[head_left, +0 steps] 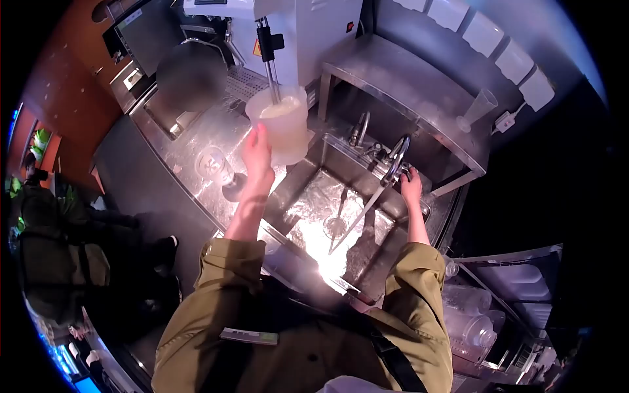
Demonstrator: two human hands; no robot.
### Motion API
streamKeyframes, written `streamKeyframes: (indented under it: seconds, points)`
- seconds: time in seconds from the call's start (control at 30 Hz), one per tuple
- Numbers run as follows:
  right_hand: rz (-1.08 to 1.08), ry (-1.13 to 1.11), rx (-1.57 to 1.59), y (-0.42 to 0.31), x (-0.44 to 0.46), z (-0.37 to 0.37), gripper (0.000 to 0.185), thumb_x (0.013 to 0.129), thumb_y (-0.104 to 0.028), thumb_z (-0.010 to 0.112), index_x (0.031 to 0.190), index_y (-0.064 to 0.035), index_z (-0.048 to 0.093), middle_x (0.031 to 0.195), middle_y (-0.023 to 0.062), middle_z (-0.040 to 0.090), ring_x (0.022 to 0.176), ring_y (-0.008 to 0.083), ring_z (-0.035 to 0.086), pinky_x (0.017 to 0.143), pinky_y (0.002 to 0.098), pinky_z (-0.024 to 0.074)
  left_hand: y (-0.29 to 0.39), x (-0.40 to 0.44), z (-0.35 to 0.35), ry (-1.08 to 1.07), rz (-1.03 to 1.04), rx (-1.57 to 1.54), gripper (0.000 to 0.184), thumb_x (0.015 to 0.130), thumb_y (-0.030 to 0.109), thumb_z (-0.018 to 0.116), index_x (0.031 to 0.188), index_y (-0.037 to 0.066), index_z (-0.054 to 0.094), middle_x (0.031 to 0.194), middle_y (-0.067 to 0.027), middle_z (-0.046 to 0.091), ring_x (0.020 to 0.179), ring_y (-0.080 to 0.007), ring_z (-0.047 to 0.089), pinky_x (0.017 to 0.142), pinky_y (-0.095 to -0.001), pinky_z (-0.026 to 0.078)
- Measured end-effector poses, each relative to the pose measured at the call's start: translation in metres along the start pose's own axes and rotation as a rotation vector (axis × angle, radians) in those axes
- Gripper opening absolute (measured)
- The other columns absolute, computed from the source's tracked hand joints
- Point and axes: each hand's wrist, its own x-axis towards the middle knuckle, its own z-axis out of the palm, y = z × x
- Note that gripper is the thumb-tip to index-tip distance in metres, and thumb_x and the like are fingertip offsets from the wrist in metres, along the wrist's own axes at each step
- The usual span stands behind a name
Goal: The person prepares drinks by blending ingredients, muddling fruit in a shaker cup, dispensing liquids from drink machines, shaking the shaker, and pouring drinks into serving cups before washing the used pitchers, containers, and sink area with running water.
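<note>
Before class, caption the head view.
Left hand holding a translucent plastic pitcher, right hand at the curved, running chrome tap.

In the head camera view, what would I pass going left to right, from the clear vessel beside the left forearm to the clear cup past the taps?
Clear vessel → cloudy container → shorter tap → right hand → clear cup.
</note>
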Motion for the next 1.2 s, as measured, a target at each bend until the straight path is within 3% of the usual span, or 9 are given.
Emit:
streamKeyframes:
  seconds: [0.23,0.4,0.47,0.5,0.6,0.73,0.8,1.03,1.2]
  points:
    - [-0.063,-0.016,0.111,0.011,-0.004,-0.001,0.041,0.077,-0.014,0.055,0.116,-0.0004,0.05,0.115,0.0184,0.052,0.109,0.0284,0.05,0.092,0.0322,0.0366,-0.085,-0.056,-0.057,0.042,-0.034,0.13,0.035,0.086,0.022,0.053,0.113,0.0,0.051,0.071,0.007,0.047,0.059,-0.0016,0.036,0.051,-0.0174,0.028]
    - [-0.07,0.485,0.115,-0.008,-0.004,-0.037,0.034,0.078,-0.01,0.053,0.11,0.0008,0.053,0.101,0.0158,0.058,0.094,0.0229,0.056,0.085,0.0318,0.0416,-0.118,-0.099,-0.084,-0.296,0.015,0.271,0.025,0.085,0.019,0.05,0.102,0.002,0.056,0.085,0.0007,0.054,0.076,-0.0067,0.046,0.066,-0.022,0.04]
    - [-0.18,0.61,0.266,-0.074,-0.001,-0.077,0.031,0.077,-0.003,0.049,0.107,-0.0007,0.054,0.1,0.012,0.054,0.088,0.0204,0.053,0.077,0.0291,0.0435,-0.166,-0.107,-0.095,-0.246,-0.163,0.407,0.029,0.085,0.027,0.053,0.102,0.004,0.056,0.08,0.0006,0.055,0.071,-0.0071,0.049,0.061,-0.0232,0.042]
    - [-0.325,0.675,0.319,-0.097,0.001,-0.095,0.029,0.077,-0.002,0.048,0.106,-0.001,0.054,0.101,0.0105,0.052,0.086,0.0188,0.053,0.074,0.0272,0.0436,-0.128,-0.13,-0.069,-0.368,-0.372,-0.012,0.032,0.085,0.029,0.053,0.105,0.004,0.054,0.079,-0.0017,0.057,0.069,-0.0092,0.052,0.061,-0.0253,0.043]
    - [-0.66,0.476,0.335,-0.23,0.024,-0.138,0.025,0.079,-0.002,0.05,0.104,-0.0025,0.054,0.101,0.0089,0.05,0.085,0.0184,0.053,0.071,0.0268,0.0435,-0.209,-0.127,-0.076,-0.425,-0.861,-0.146,0.03,0.087,0.029,0.049,0.102,0.004,0.053,0.076,-0.0033,0.054,0.066,-0.0116,0.05,0.061,-0.0262,0.042]
    - [-1.031,0.283,0.055,-0.405,0.077,-0.142,0.02,0.079,-0.016,0.057,0.094,-0.0028,0.056,0.089,0.0119,0.056,0.079,0.0265,0.053,0.069,0.0323,0.0436,-0.198,-0.124,-0.05,-0.63,-1.161,-0.368,0.026,0.088,0.03,0.047,0.095,0.005,0.049,0.071,-0.002,0.048,0.062,-0.0111,0.045,0.058,-0.0253,0.038]
    - [-1.115,0.247,-0.021,-0.486,0.117,-0.125,0.022,0.082,-0.018,0.056,0.097,-0.0023,0.058,0.08,0.0078,0.06,0.069,0.0173,0.056,0.063,0.0277,0.044,-0.197,-0.123,-0.058,-0.662,-1.267,-0.405,0.024,0.088,0.031,0.046,0.091,0.006,0.047,0.069,-0.0014,0.045,0.061,-0.0109,0.043,0.056,-0.0249,0.037]
    - [-0.559,0.176,-0.413,-0.711,0.171,-0.024,0.054,0.073,-0.056,0.053,0.1,-0.0105,0.062,0.093,0.0106,0.063,0.088,0.0291,0.06,0.074,0.0369,0.0453,-0.179,-0.094,-0.096,-0.677,-1.605,-0.444,0.026,0.09,0.032,0.042,0.078,0.01,0.04,0.062,0.0008,0.035,0.055,-0.01,0.035,0.052,-0.0234,0.031]
    - [-0.587,0.094,-0.742,-0.755,0.241,0.043,0.05,0.071,-0.051,0.056,0.095,-0.0069,0.064,0.092,0.0142,0.063,0.087,0.028,0.06,0.072,0.0367,0.0462,-0.182,-0.093,-0.096,-0.711,-1.795,-0.611,0.031,0.091,0.033,0.039,0.069,0.012,0.035,0.056,0.0024,0.028,0.051,-0.0094,0.029,0.048,-0.0223,0.026]
